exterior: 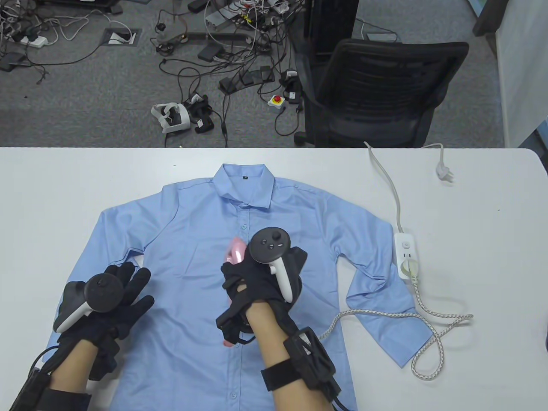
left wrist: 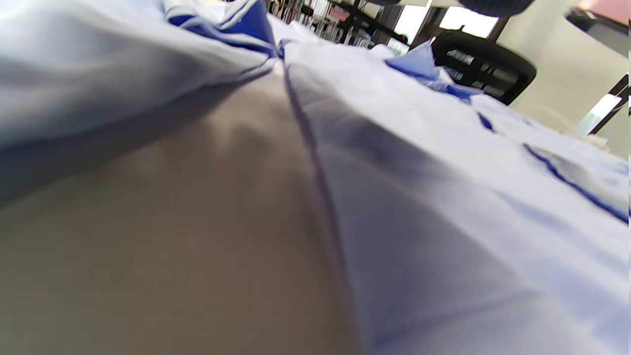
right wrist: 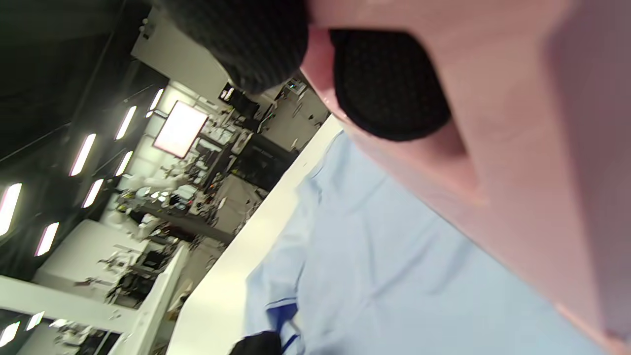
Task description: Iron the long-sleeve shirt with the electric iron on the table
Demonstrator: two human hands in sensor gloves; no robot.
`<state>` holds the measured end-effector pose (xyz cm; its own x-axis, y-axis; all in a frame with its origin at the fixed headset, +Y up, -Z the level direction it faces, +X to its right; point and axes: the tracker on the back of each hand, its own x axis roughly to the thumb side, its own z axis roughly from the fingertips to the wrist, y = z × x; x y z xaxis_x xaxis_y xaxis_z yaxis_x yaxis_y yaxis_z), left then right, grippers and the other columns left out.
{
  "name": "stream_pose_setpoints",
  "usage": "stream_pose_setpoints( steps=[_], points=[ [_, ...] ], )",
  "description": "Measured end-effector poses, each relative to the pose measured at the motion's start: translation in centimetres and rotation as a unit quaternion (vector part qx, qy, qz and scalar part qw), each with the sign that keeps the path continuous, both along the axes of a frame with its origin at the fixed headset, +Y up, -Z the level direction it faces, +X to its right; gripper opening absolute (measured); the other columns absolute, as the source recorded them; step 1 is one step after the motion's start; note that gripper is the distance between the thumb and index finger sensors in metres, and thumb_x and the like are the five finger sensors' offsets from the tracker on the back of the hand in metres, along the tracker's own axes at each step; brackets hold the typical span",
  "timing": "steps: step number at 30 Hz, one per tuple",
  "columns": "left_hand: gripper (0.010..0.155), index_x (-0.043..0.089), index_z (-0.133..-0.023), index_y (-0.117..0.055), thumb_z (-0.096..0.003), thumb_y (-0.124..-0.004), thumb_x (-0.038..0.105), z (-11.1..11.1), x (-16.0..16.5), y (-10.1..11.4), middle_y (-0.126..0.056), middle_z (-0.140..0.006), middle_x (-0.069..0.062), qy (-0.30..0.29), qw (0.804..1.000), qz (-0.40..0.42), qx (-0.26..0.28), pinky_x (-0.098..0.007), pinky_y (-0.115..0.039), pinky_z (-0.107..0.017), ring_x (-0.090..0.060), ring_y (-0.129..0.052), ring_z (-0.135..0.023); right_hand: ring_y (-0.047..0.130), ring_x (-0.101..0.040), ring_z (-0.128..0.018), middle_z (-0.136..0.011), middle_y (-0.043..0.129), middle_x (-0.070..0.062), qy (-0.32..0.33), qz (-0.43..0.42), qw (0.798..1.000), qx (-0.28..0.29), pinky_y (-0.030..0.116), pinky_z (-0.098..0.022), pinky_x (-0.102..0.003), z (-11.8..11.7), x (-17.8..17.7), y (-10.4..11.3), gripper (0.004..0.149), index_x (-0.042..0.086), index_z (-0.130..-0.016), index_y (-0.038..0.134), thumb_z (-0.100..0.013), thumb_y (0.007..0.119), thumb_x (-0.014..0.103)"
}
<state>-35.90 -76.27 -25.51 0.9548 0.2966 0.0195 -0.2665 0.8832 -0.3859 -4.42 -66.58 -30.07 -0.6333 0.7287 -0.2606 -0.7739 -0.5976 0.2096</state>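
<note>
A light blue long-sleeve shirt (exterior: 188, 239) lies face up and spread on the white table (exterior: 60, 188), collar at the far side. My right hand (exterior: 261, 274) grips the handle of a pink electric iron (exterior: 235, 252), which sits on the shirt's button placket at mid chest. In the right wrist view the pink iron body (right wrist: 517, 162) fills the right side, with my gloved fingertips (right wrist: 389, 84) on it. My left hand (exterior: 124, 291) rests flat, fingers spread, on the shirt's left side by the armpit. The left wrist view shows only close shirt fabric (left wrist: 419, 207).
A white power strip (exterior: 406, 252) lies right of the shirt with the iron's braided cord (exterior: 432, 338) plugged in and looped over the right sleeve cuff. Its own cable and plug (exterior: 443, 171) lie at the far right. A black office chair (exterior: 376, 90) stands behind the table.
</note>
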Motion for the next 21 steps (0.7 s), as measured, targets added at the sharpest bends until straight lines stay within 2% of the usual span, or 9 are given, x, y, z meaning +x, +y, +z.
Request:
stream_pose_setpoints(
  steps=[5,9,15,21],
  points=[
    [0.069,0.042,-0.108,-0.028,-0.0493,-0.055,0.067,-0.2,0.0,-0.4,-0.011,-0.121,-0.002,-0.001,1.000,-0.022,-0.017,-0.066,-0.009,-0.069,-0.034,-0.008,-0.108,0.095,-0.016,-0.044,-0.074,0.066,-0.010,0.054,-0.001,0.998,0.025,0.086,-0.039,-0.040,-1.7,-4.9,-3.0,0.082,0.002,-0.094,0.028,-0.038,0.077,0.035],
    [0.069,0.043,-0.108,-0.028,-0.0494,-0.055,0.067,-0.2,0.5,-0.5,-0.010,-0.121,-0.002,-0.010,0.999,-0.030,-0.023,-0.066,-0.008,-0.069,-0.033,-0.008,-0.108,0.094,-0.016,-0.045,-0.076,0.065,-0.010,0.070,-0.035,0.997,0.022,0.086,-0.040,-0.040,-2.6,-7.0,-4.8,0.082,0.003,-0.095,0.027,-0.039,0.077,0.034],
    [0.069,0.043,-0.108,-0.028,-0.0494,-0.055,0.067,-0.1,0.7,-0.6,-0.010,-0.121,-0.002,-0.015,0.999,-0.037,-0.029,-0.066,-0.008,-0.069,-0.033,-0.008,-0.108,0.094,-0.016,-0.047,-0.077,0.064,-0.009,0.078,-0.052,0.995,0.047,0.086,-0.041,-0.040,-4.0,-8.8,-5.7,0.082,0.004,-0.095,0.026,-0.039,0.077,0.034],
    [0.068,0.044,-0.107,-0.027,-0.0496,-0.055,0.067,-0.1,1.2,-1.1,-0.007,-0.120,-0.001,-0.027,0.998,-0.049,-0.042,-0.066,-0.008,-0.069,-0.033,-0.007,-0.108,0.094,-0.017,-0.048,-0.078,0.063,-0.009,0.080,-0.062,0.994,0.038,0.085,-0.042,-0.040,-5.3,-9.7,-6.2,0.082,0.005,-0.095,0.026,-0.039,0.077,0.034]
  ],
)
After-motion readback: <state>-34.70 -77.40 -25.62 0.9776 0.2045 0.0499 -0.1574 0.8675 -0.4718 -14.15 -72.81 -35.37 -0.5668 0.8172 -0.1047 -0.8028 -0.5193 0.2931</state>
